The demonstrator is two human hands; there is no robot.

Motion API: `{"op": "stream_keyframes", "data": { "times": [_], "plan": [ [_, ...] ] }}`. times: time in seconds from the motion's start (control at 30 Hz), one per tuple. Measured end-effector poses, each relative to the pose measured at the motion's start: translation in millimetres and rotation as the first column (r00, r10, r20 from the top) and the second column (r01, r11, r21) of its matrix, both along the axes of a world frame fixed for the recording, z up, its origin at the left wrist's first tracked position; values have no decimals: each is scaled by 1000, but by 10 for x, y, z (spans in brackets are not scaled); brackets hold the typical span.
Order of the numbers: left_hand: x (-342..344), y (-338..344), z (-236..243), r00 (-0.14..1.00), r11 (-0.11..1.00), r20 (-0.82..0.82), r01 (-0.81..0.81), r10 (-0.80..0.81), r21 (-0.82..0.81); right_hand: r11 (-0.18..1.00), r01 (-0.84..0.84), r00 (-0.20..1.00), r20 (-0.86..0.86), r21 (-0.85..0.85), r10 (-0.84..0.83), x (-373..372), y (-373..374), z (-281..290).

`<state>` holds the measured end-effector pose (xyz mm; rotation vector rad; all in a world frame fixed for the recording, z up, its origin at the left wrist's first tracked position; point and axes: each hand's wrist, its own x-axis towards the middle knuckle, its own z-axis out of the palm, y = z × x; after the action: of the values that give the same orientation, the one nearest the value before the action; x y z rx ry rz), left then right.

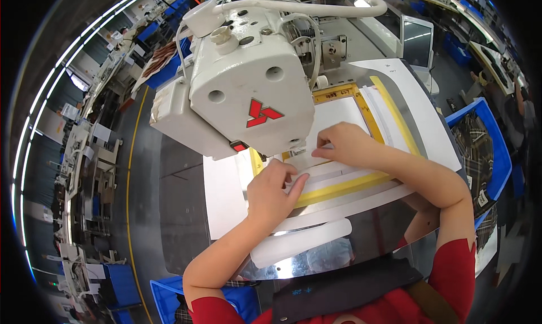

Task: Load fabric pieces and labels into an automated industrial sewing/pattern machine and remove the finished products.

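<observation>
Nearest the body, well back from the fingers, lie a dark apron [344, 290] and 2 red sleeves. In front of the apron, nearer the fingers, a curved white strip [302, 242] rests on the table's shiny edge. Next comes the white board [226, 194], which spreads beneath the fingers and out to both sides of them. On it is a template with yellow edging [350, 185]: 1 yellow band runs on the body side of the fingers, another to the right of them.

The left hand [271, 191] is at the template's near left part, thumb and forefinger bent toward each other; whether they grip anything, one cannot tell. The right hand [347, 146] is farther forward, just beside the machine head, its fingers curled and thumb toward the forefinger; whether they pinch anything cannot be told either. A pale sheet [333, 118] lies in the template, reaching ahead of the right fingers.

Beyond the left fingertips looms the white machine head [254, 81] with a red mark. Farther ahead and right of the fingers stands a screen [416, 44].
</observation>
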<state>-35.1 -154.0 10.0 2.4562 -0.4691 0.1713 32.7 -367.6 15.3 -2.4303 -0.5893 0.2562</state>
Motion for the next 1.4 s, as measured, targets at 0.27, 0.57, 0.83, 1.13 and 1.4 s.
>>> {"op": "stream_keyframes", "data": {
  "times": [0.27,0.57,0.83,1.13,1.4],
  "plan": [
    [34,-58,-186,930,923,222,212,-291,322,998,26,999,23,-55,-25,134,-15,-39],
    [41,-57,-161,940,913,144,250,-308,321,961,220,974,-17,-168,-226,31,-622,130],
    [58,-86,-133,945,897,135,230,-299,378,956,255,967,14,-143,-256,68,-794,38],
    [71,-68,-166,933,926,215,214,-288,311,985,170,971,175,-40,-161,229,-644,13],
    [74,-96,-254,907,923,281,220,-312,315,983,-146,947,304,108,107,460,123,-340]
  ]
}}
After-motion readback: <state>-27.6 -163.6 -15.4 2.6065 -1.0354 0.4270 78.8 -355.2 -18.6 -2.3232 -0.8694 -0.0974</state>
